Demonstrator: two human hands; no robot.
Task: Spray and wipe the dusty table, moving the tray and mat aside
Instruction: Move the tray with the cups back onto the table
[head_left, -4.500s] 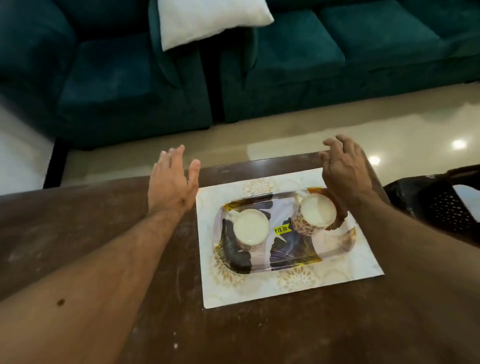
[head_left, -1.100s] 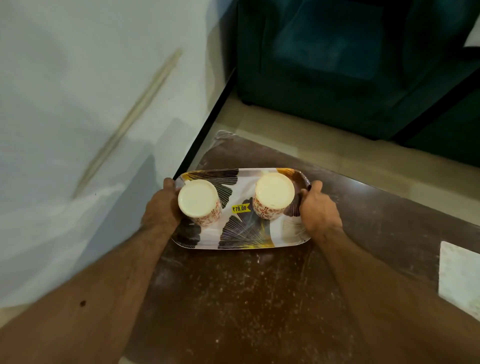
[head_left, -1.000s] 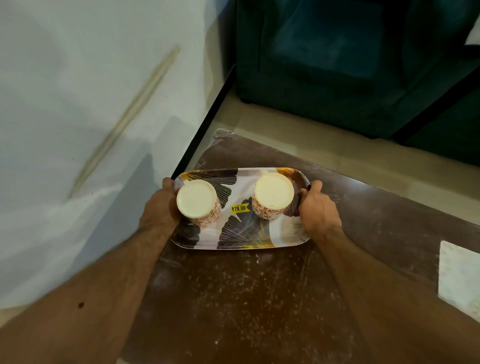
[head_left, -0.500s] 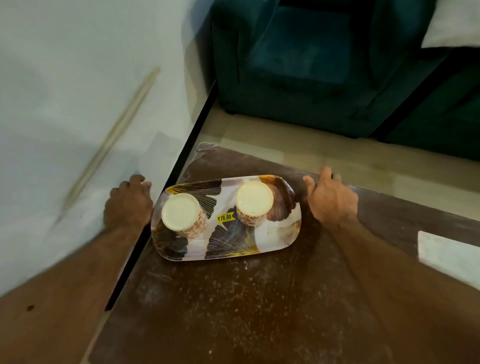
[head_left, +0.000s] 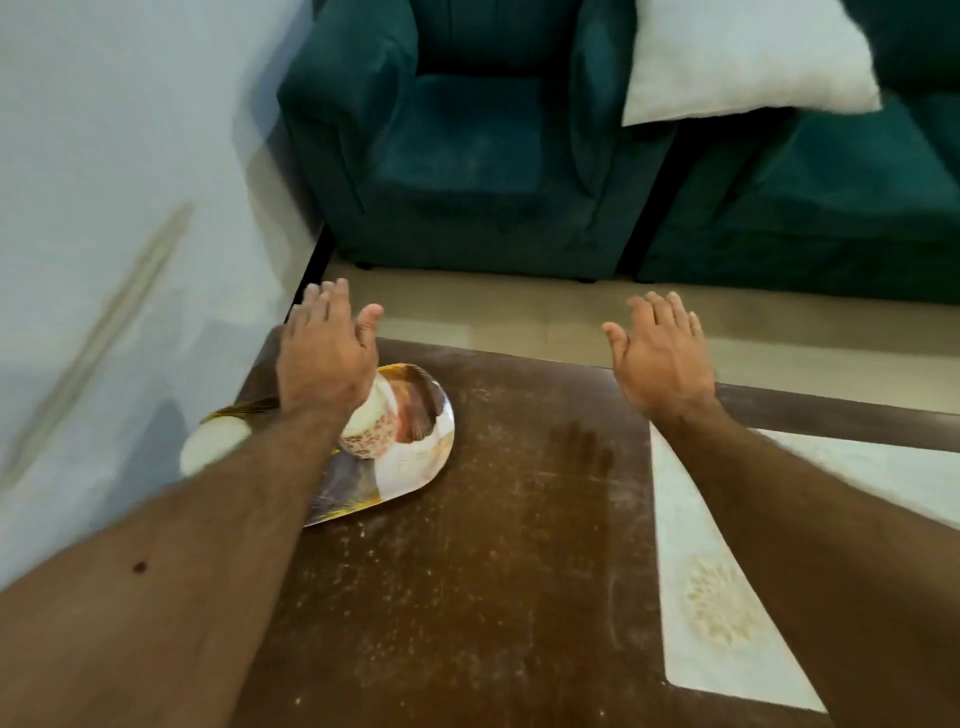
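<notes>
Both hands were empty, fingers straight and spread: the left hand hovered above the far end of the tray, the right hand hung over the far edge of the table, well apart from it. The tray sat at the table's left end near the wall, two cups on it, one partly hidden by the left forearm. That part of the clearing looked done. The mat lay on the table under the right forearm, not yet moved aside. Dust and streaks covered the brown top, so spraying and wiping remained; no bottle or cloth was in view
</notes>
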